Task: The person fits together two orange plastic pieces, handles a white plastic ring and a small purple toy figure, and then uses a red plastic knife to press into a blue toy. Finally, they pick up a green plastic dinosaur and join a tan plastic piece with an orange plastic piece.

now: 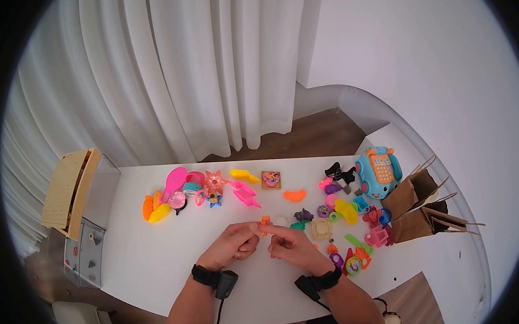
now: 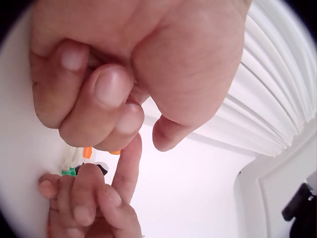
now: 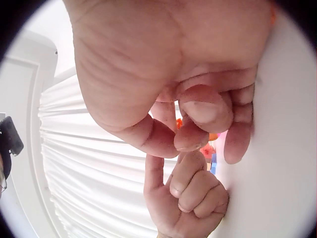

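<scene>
My left hand (image 1: 232, 244) and right hand (image 1: 291, 247) meet over the front middle of the table. Several fingers of the left hand (image 2: 94, 94) are curled into the palm, while its thumb (image 2: 168, 133) stands out apart from them. The right index finger (image 2: 129, 166) reaches out straight to the left hand's fingers. The right hand's other fingers (image 3: 237, 141) are loosely bent. No object shows in either hand. Just beyond the fingertips, partly hidden by them, is a small orange toy piece (image 1: 265, 220).
Colourful toys lie at the left, including a pink hand mirror (image 1: 173, 183) and yellow piece (image 1: 160, 213). Further right are an orange curved piece (image 1: 295, 195), a beige toy (image 1: 321, 229), a blue toy telephone (image 1: 379, 173) and brown paper bags (image 1: 403, 208). A drawer box (image 1: 88, 252) stands left.
</scene>
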Motion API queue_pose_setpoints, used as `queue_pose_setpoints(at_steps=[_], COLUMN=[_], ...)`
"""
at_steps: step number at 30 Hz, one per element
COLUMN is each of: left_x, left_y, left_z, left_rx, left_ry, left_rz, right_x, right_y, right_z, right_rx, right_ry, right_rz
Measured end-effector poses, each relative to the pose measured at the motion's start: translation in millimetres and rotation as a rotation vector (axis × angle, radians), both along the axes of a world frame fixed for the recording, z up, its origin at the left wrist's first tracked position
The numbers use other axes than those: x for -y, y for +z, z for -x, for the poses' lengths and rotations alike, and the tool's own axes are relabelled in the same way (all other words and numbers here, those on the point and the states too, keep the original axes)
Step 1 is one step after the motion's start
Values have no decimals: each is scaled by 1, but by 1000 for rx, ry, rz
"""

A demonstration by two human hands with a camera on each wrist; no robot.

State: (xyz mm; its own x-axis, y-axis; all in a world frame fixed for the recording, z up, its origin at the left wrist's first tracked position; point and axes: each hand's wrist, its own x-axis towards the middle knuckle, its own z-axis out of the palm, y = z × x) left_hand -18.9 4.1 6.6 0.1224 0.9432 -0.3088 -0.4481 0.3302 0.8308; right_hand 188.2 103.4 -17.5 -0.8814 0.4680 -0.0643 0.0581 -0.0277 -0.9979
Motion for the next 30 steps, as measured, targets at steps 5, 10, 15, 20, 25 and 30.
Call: queue_pose_setpoints(at_steps=[5, 10, 15, 20, 25, 30], left_x=[0, 2, 2, 2, -1, -4], left_y=[-1, -2, -6, -5, -20, -24], left_z=[0, -4, -9, -11, -21, -27], left_rx=[-94, -91, -180, -237, -365, -405], left_ry=[-30, 42, 73, 85, 238, 361], left_rz=[49, 30, -22, -40, -206, -227], right_x=[10, 2, 1, 4, 3, 2], right_y=[19, 7, 2, -3, 16, 23], right_z=[5, 2, 1, 5, -1, 0], right_rx=[0, 96, 56, -114, 16, 120], right_ry=[-176, -89, -64, -67, -69, -78], right_rz=[134, 109, 121, 193, 261, 201])
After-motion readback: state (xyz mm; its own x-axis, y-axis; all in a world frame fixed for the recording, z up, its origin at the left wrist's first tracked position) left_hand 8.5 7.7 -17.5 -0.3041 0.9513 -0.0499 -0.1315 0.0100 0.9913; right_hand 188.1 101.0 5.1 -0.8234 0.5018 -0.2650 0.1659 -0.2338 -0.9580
